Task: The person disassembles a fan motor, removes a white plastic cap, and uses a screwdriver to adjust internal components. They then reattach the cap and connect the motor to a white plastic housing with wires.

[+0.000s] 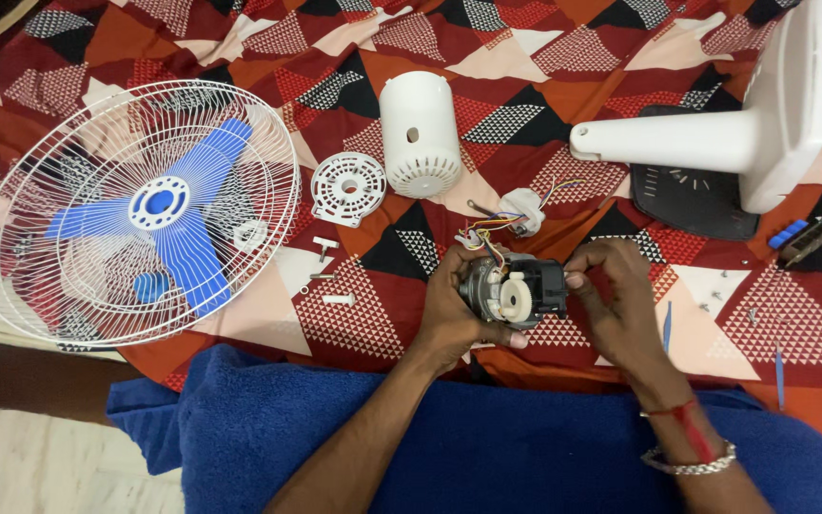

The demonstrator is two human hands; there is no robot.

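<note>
A small fan motor (514, 290), dark metal with a white plastic gear part on top, is held above a patterned red cloth. My left hand (449, 309) cups it from the left and below. My right hand (620, 300) grips its right side with thumb and fingers. Coloured wires (487, 233) run from the motor up to a white plug piece (523, 209) lying on the cloth.
A white wire fan guard with blue blades (145, 209) lies at left. A white motor cover (418, 133), a round vented plate (347, 187), loose screws (327, 276), a white fan stand and base (763, 124) and a dark panel (692, 200) lie around. A blue towel (487, 447) covers my lap.
</note>
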